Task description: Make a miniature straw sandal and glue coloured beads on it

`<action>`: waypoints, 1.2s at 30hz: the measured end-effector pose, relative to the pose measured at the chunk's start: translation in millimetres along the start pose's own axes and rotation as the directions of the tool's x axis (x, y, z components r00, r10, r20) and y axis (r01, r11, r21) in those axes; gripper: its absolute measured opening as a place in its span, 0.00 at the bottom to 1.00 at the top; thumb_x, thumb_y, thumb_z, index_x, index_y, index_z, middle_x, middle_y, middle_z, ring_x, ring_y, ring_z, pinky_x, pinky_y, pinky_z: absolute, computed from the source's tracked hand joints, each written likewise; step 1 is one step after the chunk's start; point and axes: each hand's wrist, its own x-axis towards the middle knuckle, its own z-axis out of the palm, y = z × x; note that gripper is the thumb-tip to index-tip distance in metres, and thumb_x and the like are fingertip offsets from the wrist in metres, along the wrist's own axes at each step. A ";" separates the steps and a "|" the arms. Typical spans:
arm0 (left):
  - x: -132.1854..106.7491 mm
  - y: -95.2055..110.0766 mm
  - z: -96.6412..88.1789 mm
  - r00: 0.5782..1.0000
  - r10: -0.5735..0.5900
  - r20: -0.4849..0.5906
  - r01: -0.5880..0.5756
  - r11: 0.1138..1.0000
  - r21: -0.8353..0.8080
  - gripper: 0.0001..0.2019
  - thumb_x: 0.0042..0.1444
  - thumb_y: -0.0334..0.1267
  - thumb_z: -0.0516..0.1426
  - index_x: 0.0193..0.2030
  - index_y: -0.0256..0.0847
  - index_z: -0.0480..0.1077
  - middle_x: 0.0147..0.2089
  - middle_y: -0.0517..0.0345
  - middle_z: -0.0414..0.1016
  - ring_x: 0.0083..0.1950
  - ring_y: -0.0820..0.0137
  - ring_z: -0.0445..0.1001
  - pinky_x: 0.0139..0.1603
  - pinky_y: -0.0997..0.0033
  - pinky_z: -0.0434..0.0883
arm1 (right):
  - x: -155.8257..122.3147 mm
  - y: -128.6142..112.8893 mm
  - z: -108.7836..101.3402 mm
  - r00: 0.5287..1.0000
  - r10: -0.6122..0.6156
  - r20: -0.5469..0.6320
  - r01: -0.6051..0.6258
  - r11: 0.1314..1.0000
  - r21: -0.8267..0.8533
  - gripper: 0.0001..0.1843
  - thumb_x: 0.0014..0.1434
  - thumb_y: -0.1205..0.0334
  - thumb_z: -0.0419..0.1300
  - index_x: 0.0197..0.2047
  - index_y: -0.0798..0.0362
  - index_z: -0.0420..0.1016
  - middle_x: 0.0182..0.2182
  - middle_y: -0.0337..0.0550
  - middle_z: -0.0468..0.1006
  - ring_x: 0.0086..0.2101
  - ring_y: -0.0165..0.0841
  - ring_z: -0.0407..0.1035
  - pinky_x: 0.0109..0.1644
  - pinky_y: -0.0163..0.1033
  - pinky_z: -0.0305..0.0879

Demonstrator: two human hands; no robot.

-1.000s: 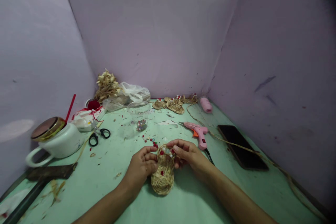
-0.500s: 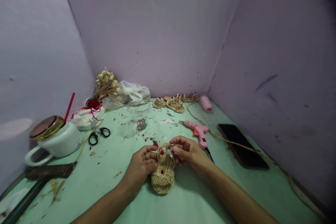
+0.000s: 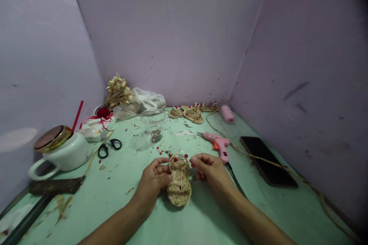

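My left hand (image 3: 155, 179) grips the left side of a small slipper-shaped piece of woven straw cord (image 3: 180, 176), fingers curled against its edge. Red and pale beads (image 3: 181, 157) sit along the far end of the piece, and one red bead (image 3: 180, 187) shows near its middle. Just to the right, my right hand (image 3: 211, 170) has thumb and forefinger pinched together by the beaded end; whatever may be between those fingertips is too small to make out. Loose beads (image 3: 162, 151) lie on the table behind the piece.
A pink glue gun (image 3: 217, 143) and a phone (image 3: 267, 160) lie to the right, straw cord (image 3: 253, 155) crossing the phone. Further back are a clear cup (image 3: 153, 124) and beaded straw pieces (image 3: 194, 115). Scissors (image 3: 107, 148), a white mug (image 3: 69, 153) and a hammer (image 3: 54, 186) occupy the left.
The woven piece has tipped, so its beaded end now faces away more. My right hand has drawn slightly right, off the beads; my left hand keeps its hold.
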 end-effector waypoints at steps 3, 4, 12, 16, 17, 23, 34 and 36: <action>-0.1 -2.0 0.4 1.000 0.004 0.009 -0.004 1.000 -0.004 0.23 0.35 0.29 0.64 0.41 0.37 0.63 0.29 0.59 0.73 0.29 0.70 0.72 0.30 0.71 0.68 | -2.2 4.2 5.1 1.000 0.006 0.029 -0.005 0.999 -0.035 0.14 0.41 0.53 0.65 0.21 0.57 0.73 0.11 0.31 0.63 0.12 0.21 0.53 0.15 0.30 0.48; 0.1 -2.5 0.4 1.000 0.005 0.012 -0.004 1.000 -0.004 0.23 0.35 0.28 0.64 0.41 0.37 0.63 0.29 0.59 0.73 0.29 0.71 0.72 0.30 0.72 0.67 | -2.2 5.3 6.0 0.999 0.003 0.035 -0.002 0.999 -0.047 0.14 0.41 0.53 0.65 0.21 0.57 0.73 0.11 0.31 0.63 0.11 0.21 0.53 0.15 0.30 0.47; -0.4 6.6 0.4 0.994 0.105 -0.033 -0.107 0.991 -0.080 0.25 0.37 0.32 0.65 0.43 0.38 0.61 0.35 0.53 0.73 0.34 0.67 0.73 0.34 0.68 0.70 | -1.8 2.4 4.3 1.000 -0.023 0.004 0.023 0.997 -0.078 0.17 0.39 0.54 0.66 0.30 0.56 0.74 0.23 0.37 0.73 0.19 0.25 0.62 0.21 0.30 0.59; -5.1 13.3 6.1 0.979 0.205 0.017 -0.204 0.977 -0.060 0.23 0.39 0.35 0.65 0.42 0.38 0.64 0.39 0.51 0.73 0.39 0.65 0.73 0.37 0.68 0.70 | -10.8 0.0 9.8 0.975 0.114 0.192 -0.116 0.993 0.001 0.20 0.41 0.49 0.66 0.30 0.57 0.74 0.22 0.40 0.75 0.21 0.30 0.68 0.21 0.32 0.63; -5.6 15.5 6.4 0.976 0.212 0.041 -0.211 0.977 -0.018 0.21 0.40 0.37 0.65 0.42 0.38 0.65 0.39 0.51 0.74 0.40 0.65 0.72 0.36 0.69 0.70 | -12.0 -0.7 10.3 0.962 0.143 0.231 -0.159 0.986 0.050 0.18 0.41 0.51 0.66 0.29 0.58 0.74 0.21 0.41 0.75 0.21 0.30 0.69 0.22 0.33 0.64; 5.6 39.3 -20.4 0.888 0.448 -0.100 -0.311 0.748 0.586 0.07 0.44 0.38 0.59 0.31 0.39 0.71 0.27 0.58 0.71 0.26 0.72 0.66 0.23 0.75 0.63 | 2.0 -16.6 -15.2 0.997 0.073 0.001 -0.069 0.945 0.320 0.11 0.39 0.63 0.68 0.28 0.58 0.76 0.22 0.40 0.78 0.20 0.27 0.69 0.22 0.28 0.66; -1.3 6.4 -8.4 0.865 0.208 0.456 -0.480 0.082 0.873 0.10 0.53 0.29 0.48 0.30 0.39 0.70 0.32 0.51 0.71 0.32 0.66 0.70 0.33 0.69 0.64 | 14.8 -24.2 -35.9 0.981 0.024 -0.193 0.060 0.906 0.418 0.12 0.37 0.64 0.69 0.28 0.56 0.76 0.24 0.38 0.79 0.20 0.25 0.69 0.19 0.26 0.65; 6.3 8.3 -11.3 0.872 0.291 0.393 -0.445 0.138 0.885 0.10 0.54 0.30 0.48 0.30 0.39 0.69 0.32 0.51 0.72 0.33 0.66 0.70 0.35 0.69 0.64 | 15.7 -22.1 -34.4 0.981 0.029 -0.192 0.055 0.906 0.420 0.11 0.38 0.63 0.69 0.27 0.56 0.76 0.23 0.38 0.78 0.19 0.25 0.68 0.19 0.26 0.64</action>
